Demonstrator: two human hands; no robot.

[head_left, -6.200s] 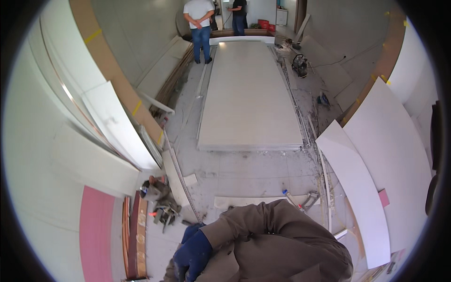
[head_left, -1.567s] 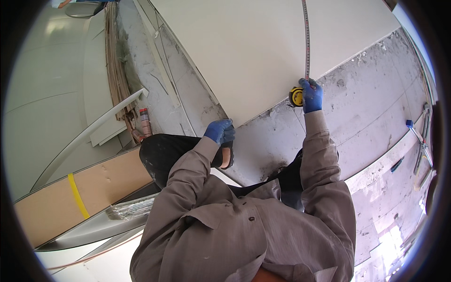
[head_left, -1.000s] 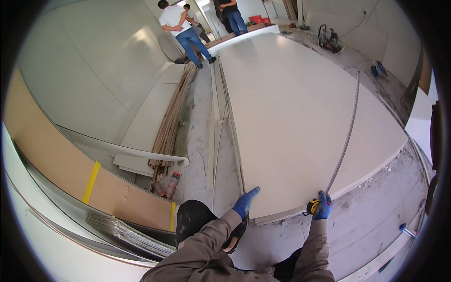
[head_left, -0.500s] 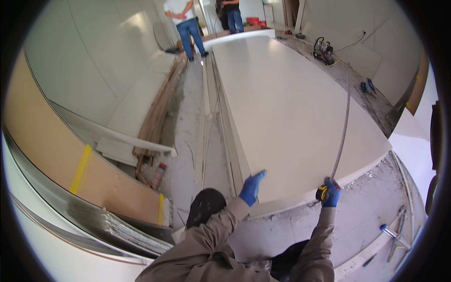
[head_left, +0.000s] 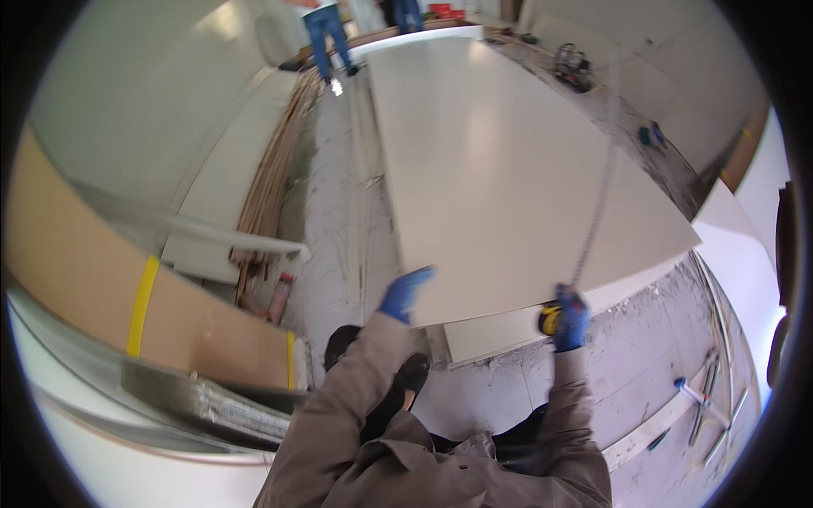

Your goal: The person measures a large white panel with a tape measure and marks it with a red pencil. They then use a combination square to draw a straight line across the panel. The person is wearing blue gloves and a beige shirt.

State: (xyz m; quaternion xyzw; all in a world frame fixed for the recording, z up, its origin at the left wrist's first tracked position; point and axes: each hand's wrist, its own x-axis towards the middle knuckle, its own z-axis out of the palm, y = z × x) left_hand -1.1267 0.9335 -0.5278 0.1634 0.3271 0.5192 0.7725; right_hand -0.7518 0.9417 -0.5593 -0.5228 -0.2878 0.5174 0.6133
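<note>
My left hand (head_left: 406, 293), in a blue glove, grips the left near corner of a large white panel (head_left: 508, 178); some of its fingers are hidden by the edge. My right hand (head_left: 572, 320), also gloved in blue, is closed round a yellow and black tape measure (head_left: 550, 320) at the panel's near edge. From there the blurred tape blade (head_left: 600, 203) runs out over the panel toward the far right. Another white panel (head_left: 487, 337) shows beneath the upper one, whose near left corner juts past it.
Two people (head_left: 326, 38) stand beyond the panel's far end. Long wooden strips (head_left: 275, 161) lie left of it. A brown board with yellow tape (head_left: 212, 343) stands at near left. Clamps (head_left: 703, 402) lie on the floor at right, and a small machine (head_left: 572, 68) stands farther back.
The upper panel's near left corner has shifted left with my left hand, uncovering more of the panel below. My right hand has moved left with the tape measure. The view has shifted too.
</note>
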